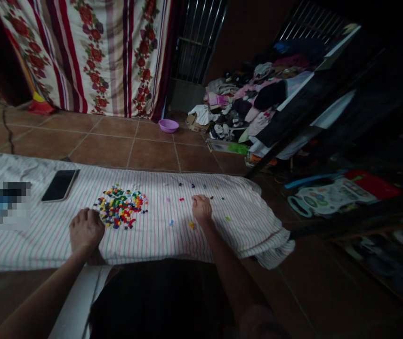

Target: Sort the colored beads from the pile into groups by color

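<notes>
readable text in whole view: none, neither word nor number
phone (60,186): its screen is dark, and i can read no letter or brand on it
pixelated patch (2,207), at the left: the thing under it is hidden, so any writing there cannot be read
small coloured pieces (122,207): they are too small for telling if they carry some sign
white plastic panel (339,194), at the right: marks of colour are seen, but too dim and blurred for reading
curtain (113,56): flowers and stripes, no readable word
heap of clothes (258,94): too dim for reading any print or label
</notes>
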`<state>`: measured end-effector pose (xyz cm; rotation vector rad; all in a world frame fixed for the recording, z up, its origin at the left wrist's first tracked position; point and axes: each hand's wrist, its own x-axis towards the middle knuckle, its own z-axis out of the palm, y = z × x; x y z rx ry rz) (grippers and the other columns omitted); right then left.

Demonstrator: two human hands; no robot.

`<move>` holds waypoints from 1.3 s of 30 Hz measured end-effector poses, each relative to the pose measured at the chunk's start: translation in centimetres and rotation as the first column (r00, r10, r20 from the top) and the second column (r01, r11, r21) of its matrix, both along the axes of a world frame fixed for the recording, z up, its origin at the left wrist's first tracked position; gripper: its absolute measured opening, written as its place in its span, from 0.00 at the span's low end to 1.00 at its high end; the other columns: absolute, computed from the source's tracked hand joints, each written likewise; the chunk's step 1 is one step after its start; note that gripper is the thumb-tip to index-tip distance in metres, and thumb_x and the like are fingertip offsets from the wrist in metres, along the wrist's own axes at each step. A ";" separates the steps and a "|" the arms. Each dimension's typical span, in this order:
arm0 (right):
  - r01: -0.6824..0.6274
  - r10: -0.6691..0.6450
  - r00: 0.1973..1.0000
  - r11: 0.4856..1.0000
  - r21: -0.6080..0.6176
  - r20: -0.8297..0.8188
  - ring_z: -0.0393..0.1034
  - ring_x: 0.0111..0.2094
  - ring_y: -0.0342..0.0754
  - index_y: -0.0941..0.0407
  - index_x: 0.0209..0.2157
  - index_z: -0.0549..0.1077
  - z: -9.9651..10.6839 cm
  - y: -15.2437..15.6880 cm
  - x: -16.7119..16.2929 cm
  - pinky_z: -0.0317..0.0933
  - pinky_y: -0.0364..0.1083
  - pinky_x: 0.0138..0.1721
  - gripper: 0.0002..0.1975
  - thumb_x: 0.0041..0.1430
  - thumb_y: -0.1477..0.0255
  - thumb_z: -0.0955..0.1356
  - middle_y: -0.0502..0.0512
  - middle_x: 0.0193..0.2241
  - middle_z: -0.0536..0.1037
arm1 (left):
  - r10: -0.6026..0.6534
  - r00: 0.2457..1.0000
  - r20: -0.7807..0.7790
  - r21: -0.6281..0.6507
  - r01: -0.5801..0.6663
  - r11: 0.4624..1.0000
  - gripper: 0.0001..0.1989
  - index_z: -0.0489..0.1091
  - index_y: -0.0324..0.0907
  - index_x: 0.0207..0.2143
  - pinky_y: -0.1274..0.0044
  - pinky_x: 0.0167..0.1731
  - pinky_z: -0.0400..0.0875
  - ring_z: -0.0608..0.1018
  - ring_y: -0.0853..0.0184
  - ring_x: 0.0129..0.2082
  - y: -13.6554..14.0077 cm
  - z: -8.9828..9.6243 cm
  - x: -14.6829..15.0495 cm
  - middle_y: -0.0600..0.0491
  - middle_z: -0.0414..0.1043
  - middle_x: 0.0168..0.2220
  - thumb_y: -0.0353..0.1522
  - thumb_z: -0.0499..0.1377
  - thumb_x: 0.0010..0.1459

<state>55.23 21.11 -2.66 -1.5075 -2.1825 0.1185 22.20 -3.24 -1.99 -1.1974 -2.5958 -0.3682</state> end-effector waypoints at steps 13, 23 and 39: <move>-0.199 0.201 0.979 0.977 -0.075 0.028 0.69 0.41 0.47 0.51 0.41 0.79 1.2 -4.9 -6.6 0.60 0.43 0.43 0.13 0.63 0.76 0.63 0.54 0.38 0.77 | 0.003 0.999 0.037 0.016 -0.004 1.000 0.13 0.69 0.39 0.42 0.67 0.47 0.59 0.69 0.57 0.48 0.0 0.2 0.0 0.43 0.69 0.47 0.33 0.48 0.61; -0.354 0.369 0.929 0.908 -0.224 0.030 0.71 0.42 0.45 0.50 0.47 0.76 1.4 -9.3 -11.8 0.62 0.41 0.42 0.14 0.64 0.75 0.63 0.52 0.42 0.77 | -0.002 0.999 0.053 0.022 0.001 1.000 0.14 0.68 0.38 0.41 0.67 0.47 0.59 0.69 0.56 0.48 0.1 0.3 0.1 0.42 0.69 0.45 0.33 0.45 0.62; -0.322 0.349 0.934 0.914 -0.246 0.074 0.70 0.43 0.46 0.53 0.43 0.75 0.9 -10.6 -14.0 0.60 0.42 0.44 0.10 0.64 0.75 0.63 0.54 0.40 0.76 | -0.012 1.000 0.000 0.021 0.012 1.000 0.12 0.67 0.39 0.41 0.68 0.47 0.59 0.69 0.57 0.48 0.0 0.1 0.0 0.44 0.69 0.44 0.33 0.46 0.63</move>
